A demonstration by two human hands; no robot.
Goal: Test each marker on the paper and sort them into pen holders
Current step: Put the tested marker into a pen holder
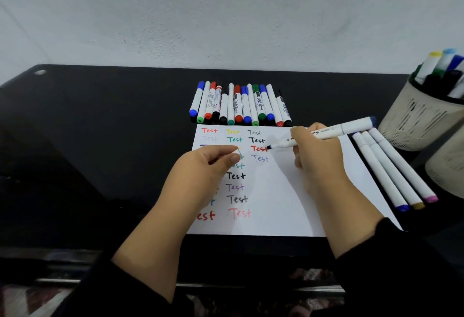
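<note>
My right hand (315, 152) has its fingers (298, 159) curled round a white marker (324, 134), uncapped, its dark tip just over the paper (288, 198) beside a red "Test"; the far end of the barrel carries a blue cap and tilts up to the right. My left hand (204, 166) hovers over the sheet's left columns, thumb and forefinger pinched together on something small and pale that I cannot make out; it may be the cap, but I can't tell. That hand and forearm hide several of the written words, leaving only stray letters showing at its edges. Both wrists come in from black sleeves (401, 266), cut off at the bottom edge. The paper is smooth and white, with rows of "Test" in red, yellow, green, black, purple and faint grey. Above it, a row of slim whiteboard markers (238, 105) lies side by side on the glossy black tabletop (100, 141), caps red, blue, green and black. Just right of the sheet, three white markers (391, 168) lie parallel, with blue, yellow and pink ends toward me. At the right edge stands a pale perforated pen holder (416, 121) with capped markers upright in it, partly cropped; a second holder (449, 166) below it is mostly out of frame.
</note>
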